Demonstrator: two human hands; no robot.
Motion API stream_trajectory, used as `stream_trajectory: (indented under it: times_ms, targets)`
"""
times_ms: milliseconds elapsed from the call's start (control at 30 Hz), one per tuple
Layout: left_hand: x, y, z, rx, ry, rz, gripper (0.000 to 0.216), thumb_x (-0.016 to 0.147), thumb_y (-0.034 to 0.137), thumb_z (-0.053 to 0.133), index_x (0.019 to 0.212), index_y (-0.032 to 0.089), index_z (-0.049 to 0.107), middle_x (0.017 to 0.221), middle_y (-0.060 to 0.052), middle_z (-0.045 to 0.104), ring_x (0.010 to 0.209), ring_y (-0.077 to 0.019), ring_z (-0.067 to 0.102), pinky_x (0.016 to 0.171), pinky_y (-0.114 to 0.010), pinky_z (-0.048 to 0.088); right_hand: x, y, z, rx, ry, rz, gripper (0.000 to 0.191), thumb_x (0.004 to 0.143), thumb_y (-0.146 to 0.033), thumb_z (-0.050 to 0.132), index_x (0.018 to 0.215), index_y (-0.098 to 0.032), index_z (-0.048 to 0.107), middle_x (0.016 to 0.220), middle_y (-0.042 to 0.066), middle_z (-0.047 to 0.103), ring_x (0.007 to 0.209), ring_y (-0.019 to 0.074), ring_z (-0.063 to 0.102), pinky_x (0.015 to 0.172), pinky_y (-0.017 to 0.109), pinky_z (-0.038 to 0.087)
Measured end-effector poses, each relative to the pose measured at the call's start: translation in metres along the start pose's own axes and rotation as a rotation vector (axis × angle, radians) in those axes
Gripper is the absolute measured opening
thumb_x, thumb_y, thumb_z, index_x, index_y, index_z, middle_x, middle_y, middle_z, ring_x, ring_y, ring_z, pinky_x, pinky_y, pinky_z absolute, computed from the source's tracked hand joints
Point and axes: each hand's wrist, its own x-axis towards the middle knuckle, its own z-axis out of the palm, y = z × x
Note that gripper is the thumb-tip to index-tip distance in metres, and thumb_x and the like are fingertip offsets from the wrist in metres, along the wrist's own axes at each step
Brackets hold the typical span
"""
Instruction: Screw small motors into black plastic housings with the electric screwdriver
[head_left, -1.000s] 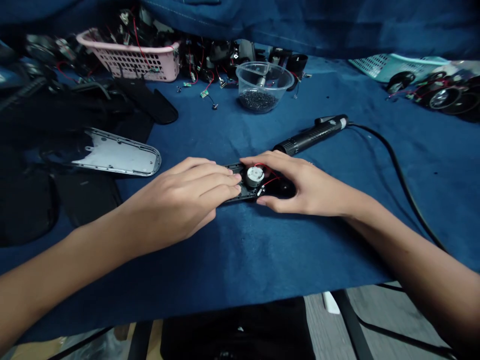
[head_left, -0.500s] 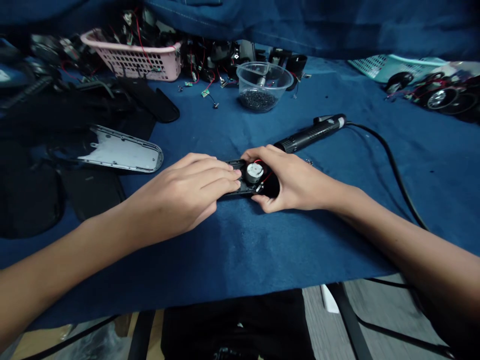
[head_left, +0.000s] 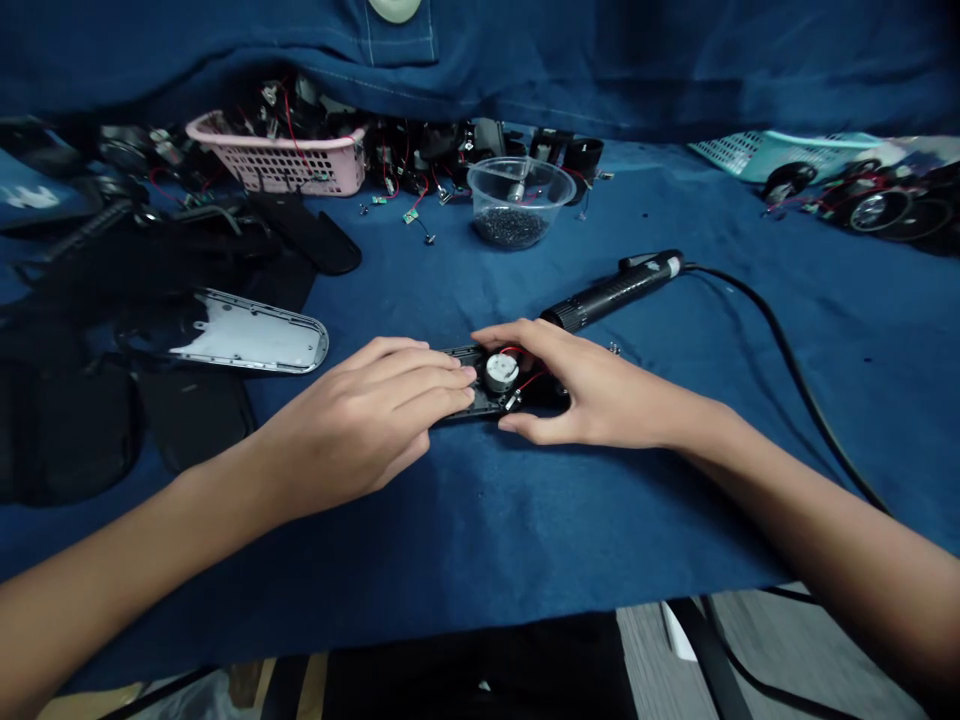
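Note:
A black plastic housing point(head_left: 469, 385) lies on the blue cloth between my hands, with a small silver motor point(head_left: 501, 372) seated in it and thin red wires point(head_left: 532, 380) running from the motor. My left hand point(head_left: 375, 410) rests over the housing's left end, its fingertips close to the motor. My right hand point(head_left: 592, 390) holds the right end, with the fingers stretched over the top and the thumb along the near side. That hand hides most of the housing's right part.
A corded black electric screwdriver point(head_left: 611, 290) lies just behind my right hand. Farther back stand a clear bowl of black screws point(head_left: 520, 200) and a pink basket point(head_left: 277, 160). A grey metal plate point(head_left: 255, 332) lies left, with black casings and wired parts around.
My right hand has gone from cupping the housing to a flatter hold with its fingers stretched left. The view has tilted up, so the table items sit lower in the picture.

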Motion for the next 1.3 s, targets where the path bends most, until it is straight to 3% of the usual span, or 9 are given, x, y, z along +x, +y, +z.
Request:
stream_trajectory:
  times_ms: [200,500,667,967,1300]
  targets:
    - [-0.002,0.002,-0.002,-0.039,-0.020,-0.044,0.037,0.087,0.005,0.049,0.122,0.014,0.058,0.129,-0.007,0.061,0.125,-0.0187,0.051,0.113,-0.041,0.038,0.002,-0.001,0.001,-0.025,0.049,-0.046,0.057,0.077,-0.033,0.069,0.128,-0.017,0.050,0.117,0.009,0.062,0.105,0.0246,0.059,0.094,0.040,0.047]
    - [-0.006,0.001,-0.006,-0.018,-0.060,-0.021,0.041,0.089,0.003,0.045,0.129,0.012,0.054,0.128,-0.005,0.061,0.127,-0.0192,0.048,0.118,-0.040,0.032,-0.002,0.002,0.001,-0.026,0.050,-0.033,0.059,0.080,-0.037,0.070,0.131,-0.016,0.050,0.114,0.008,0.063,0.103,0.0214,0.060,0.099,0.037,0.045]
    - [-0.005,0.001,-0.012,-0.015,-0.105,-0.020,0.038,0.093,0.007,0.045,0.129,0.014,0.055,0.131,-0.002,0.060,0.126,-0.0183,0.049,0.120,-0.038,0.028,-0.006,0.002,-0.004,0.010,0.052,-0.012,0.066,0.080,-0.046,0.071,0.137,-0.021,0.046,0.128,0.008,0.057,0.112,0.0210,0.058,0.095,0.031,0.049]
    - [-0.002,0.002,-0.017,-0.048,-0.109,-0.053,0.036,0.096,0.010,0.041,0.128,0.014,0.058,0.132,0.000,0.060,0.128,-0.0171,0.048,0.120,-0.034,0.028,-0.005,0.000,0.001,0.047,0.133,0.006,0.028,0.087,-0.026,0.064,0.112,-0.018,0.057,0.106,0.007,0.063,0.093,0.0178,0.063,0.078,0.027,0.053]
    - [0.001,0.003,-0.018,-0.059,-0.093,-0.080,0.034,0.097,0.011,0.041,0.125,0.016,0.060,0.128,0.002,0.063,0.125,-0.0152,0.051,0.120,-0.032,0.029,-0.005,0.001,0.000,0.047,0.153,0.021,0.024,0.087,-0.028,0.065,0.108,-0.019,0.060,0.098,0.003,0.066,0.087,0.0153,0.065,0.076,0.025,0.052]
